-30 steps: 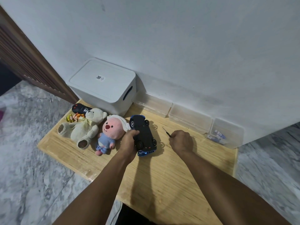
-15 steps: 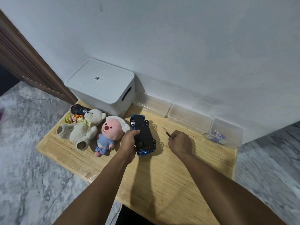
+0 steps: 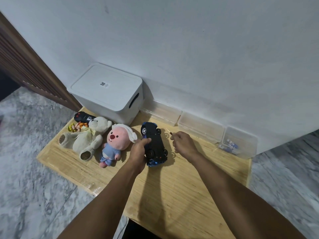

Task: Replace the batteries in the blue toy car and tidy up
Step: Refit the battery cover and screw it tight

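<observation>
The blue toy car (image 3: 154, 144) lies upside down on the wooden table (image 3: 172, 195), its black underside and wheels facing up. My left hand (image 3: 139, 150) grips the car's left side. My right hand (image 3: 183, 144) is just right of the car, closed on a thin screwdriver (image 3: 170, 132) whose tip sticks out toward the wall. A clear box (image 3: 239, 144) at the right holds several blue and white batteries (image 3: 230, 144).
A white lidded storage bin (image 3: 107, 92) stands against the wall. Two clear boxes (image 3: 201, 126) sit beside it. A cream teddy bear (image 3: 86, 137), a pink plush (image 3: 114, 144), a small figurine (image 3: 76, 126) and a black remote (image 3: 82, 117) lie at the left.
The hands and car have stayed almost in place. The right hand has shifted slightly toward the car with the screwdriver.
</observation>
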